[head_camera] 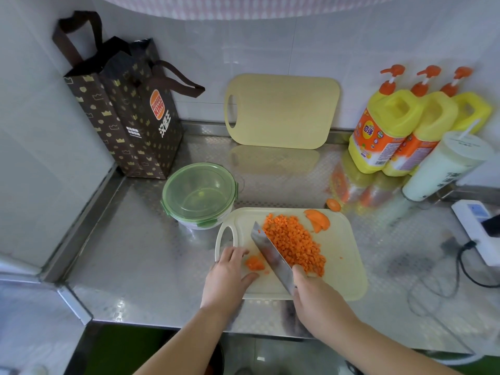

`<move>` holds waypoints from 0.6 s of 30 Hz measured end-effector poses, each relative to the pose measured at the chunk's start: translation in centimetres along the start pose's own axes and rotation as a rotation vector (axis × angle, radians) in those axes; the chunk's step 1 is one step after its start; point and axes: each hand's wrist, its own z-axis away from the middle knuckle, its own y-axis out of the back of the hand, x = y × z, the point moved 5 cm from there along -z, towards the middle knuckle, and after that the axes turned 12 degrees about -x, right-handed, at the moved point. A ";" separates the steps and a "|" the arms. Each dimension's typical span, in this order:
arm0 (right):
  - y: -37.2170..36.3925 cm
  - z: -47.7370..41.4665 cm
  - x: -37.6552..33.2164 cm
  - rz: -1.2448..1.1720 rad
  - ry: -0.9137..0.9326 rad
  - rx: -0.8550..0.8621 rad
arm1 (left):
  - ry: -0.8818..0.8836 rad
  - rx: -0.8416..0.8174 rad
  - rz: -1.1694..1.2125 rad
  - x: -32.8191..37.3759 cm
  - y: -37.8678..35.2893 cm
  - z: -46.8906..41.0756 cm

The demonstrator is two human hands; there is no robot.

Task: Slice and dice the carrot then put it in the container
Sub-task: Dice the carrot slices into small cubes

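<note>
Carrot [293,243] in small orange cubes, steel knife [272,257] alongside

"BURGER KING" on brown paper bag [127,115]

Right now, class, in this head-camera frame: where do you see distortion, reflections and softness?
Head view: the wide lens bows the steel counter at its edges; its surface mirrors the leaning cutting board and detergent bottles; corners look soft, the diced carrot sharp.

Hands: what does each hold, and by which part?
The right hand grips the steel knife by its handle; left hand, flat beside an orange carrot chunk, holds nothing.
</note>
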 end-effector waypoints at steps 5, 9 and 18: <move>-1.0 -0.1 -1.0 -0.161 0.003 0.026 | 0.011 0.039 -0.005 0.8 -0.1 -0.6; -1.4 0.0 -1.7 -0.248 0.011 0.030 | 0.016 0.044 0.007 1.4 -0.2 -1.0; -0.8 -0.1 -0.7 -0.132 -0.050 0.036 | 0.037 0.030 0.051 1.1 -0.6 -1.3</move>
